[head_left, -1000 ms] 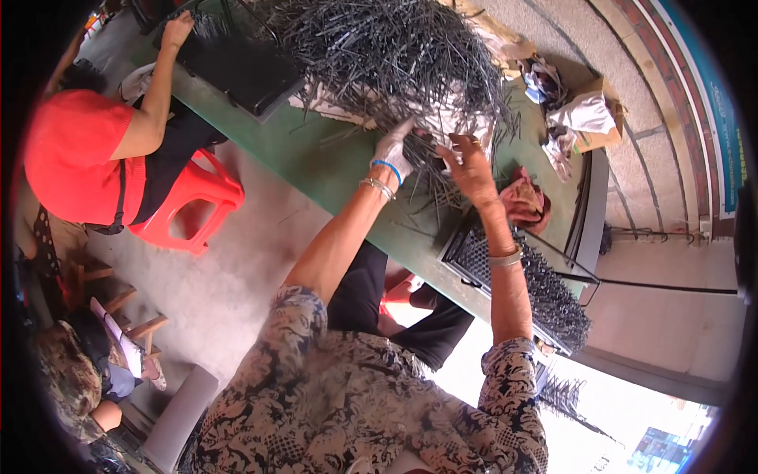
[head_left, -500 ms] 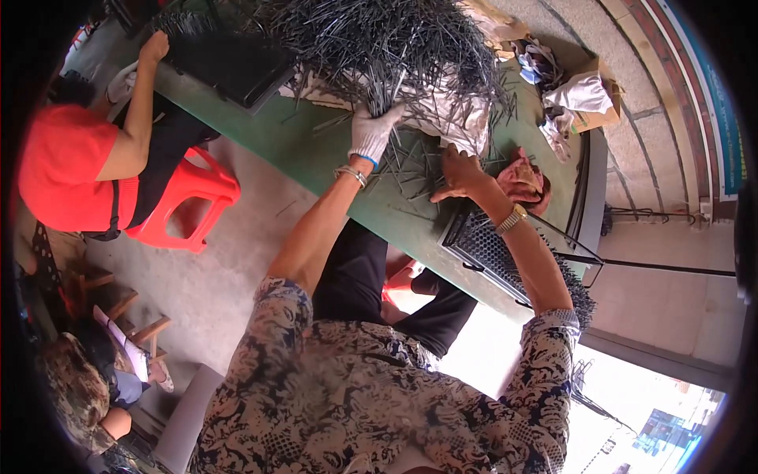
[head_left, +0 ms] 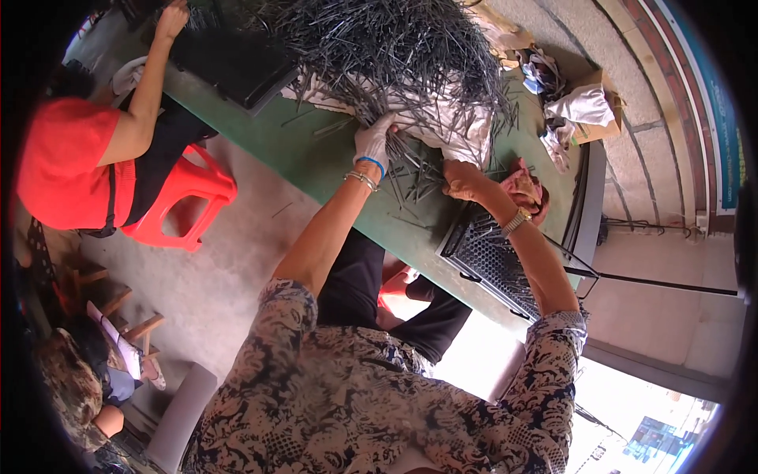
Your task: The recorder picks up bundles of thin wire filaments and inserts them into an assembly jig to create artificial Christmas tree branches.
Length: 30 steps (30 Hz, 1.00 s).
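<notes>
My left hand [head_left: 372,144], in a white knit glove, is closed around a bunch of thin dark rods [head_left: 405,155] at the near edge of a big heap. The heap of rods [head_left: 379,47] lies tangled on pale cloth [head_left: 471,126] on the green table [head_left: 316,162]. Just right of the bunch, my bare right hand [head_left: 466,182] is closed, its fingers curled under; whatever it holds is hidden. Below my right forearm, a black perforated tray [head_left: 479,251] lies at the table's near edge, with many dark rods standing in its right part.
A reddish rag [head_left: 527,189] lies right of my right hand. Farther right stands a cardboard box [head_left: 600,122] with white cloth. At left, a co-worker in red [head_left: 71,158] sits on a red stool [head_left: 189,205] beside a black panel [head_left: 237,67].
My left hand has turned and lowered the bunch, whose rods pointed up toward the heap and now slant down to the right. My right hand's fingers, partly spread before, have curled in.
</notes>
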Available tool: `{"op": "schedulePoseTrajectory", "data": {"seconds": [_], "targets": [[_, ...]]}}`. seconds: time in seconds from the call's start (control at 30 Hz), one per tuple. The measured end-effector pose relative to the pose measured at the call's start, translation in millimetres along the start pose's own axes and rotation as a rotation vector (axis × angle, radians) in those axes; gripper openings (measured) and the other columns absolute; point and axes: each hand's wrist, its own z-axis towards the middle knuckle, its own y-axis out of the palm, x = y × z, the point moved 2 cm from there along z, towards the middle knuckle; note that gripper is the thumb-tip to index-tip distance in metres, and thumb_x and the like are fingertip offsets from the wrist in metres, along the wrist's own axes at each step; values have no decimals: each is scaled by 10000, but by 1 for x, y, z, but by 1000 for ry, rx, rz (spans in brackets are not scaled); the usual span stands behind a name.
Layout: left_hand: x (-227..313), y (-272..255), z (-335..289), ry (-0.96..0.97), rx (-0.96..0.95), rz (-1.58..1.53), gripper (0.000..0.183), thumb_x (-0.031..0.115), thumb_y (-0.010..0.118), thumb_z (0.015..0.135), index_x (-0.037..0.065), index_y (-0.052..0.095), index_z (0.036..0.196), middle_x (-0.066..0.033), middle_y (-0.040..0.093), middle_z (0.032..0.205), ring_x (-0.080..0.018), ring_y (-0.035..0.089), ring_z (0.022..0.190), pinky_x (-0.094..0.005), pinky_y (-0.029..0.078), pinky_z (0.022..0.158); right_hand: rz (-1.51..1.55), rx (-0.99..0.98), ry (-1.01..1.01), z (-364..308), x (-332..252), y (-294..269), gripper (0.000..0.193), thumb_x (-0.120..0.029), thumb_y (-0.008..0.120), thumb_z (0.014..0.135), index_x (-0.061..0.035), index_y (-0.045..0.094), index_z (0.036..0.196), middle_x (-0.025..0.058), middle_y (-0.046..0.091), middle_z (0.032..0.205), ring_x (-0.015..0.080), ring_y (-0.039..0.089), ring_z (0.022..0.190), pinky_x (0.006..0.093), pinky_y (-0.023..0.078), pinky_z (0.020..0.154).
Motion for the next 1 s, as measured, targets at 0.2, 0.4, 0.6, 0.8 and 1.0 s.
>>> {"op": "schedulePoseTrajectory", "data": {"seconds": [0.2,0.4,0.6,0.8,1.0], "targets": [[-5,-8,20,-168,-109,-240,63,120,660,891,62,636,883,-25,589,764,-174,611,695,-398,569,681,32,-24,-12,9,15,1,363,-258,701,756,-12,616,1009,216,657,910,397,633,926,452,517,785],[8,6,6,-264,-248,-376,104,125,564,941,34,600,909,-60,588,765,-232,626,708,-449,565,728,81,147,84,11,23,-6,333,-272,704,727,1,660,913,230,670,907,397,647,914,450,521,791],[-2,2,3,-344,-237,-250,151,164,536,955,33,596,1002,-130,672,942,-307,667,859,-495,556,808,278,308,136,19,23,-53,353,-294,670,705,29,645,843,258,656,889,411,636,901,457,505,796],[-8,0,16,-367,-411,-346,201,154,499,975,0,592,1065,-177,666,974,-325,665,890,-456,566,820,341,338,82,40,-2,-83,318,-262,647,718,26,643,855,227,653,829,369,636,829,432,493,744],[-6,24,-20,-364,-294,-32,189,173,576,952,18,637,1041,-109,681,927,-197,687,756,-340,597,660,866,267,129,29,-11,-110,237,-180,666,769,53,624,777,123,593,578,188,595,470,345,485,473]]}}
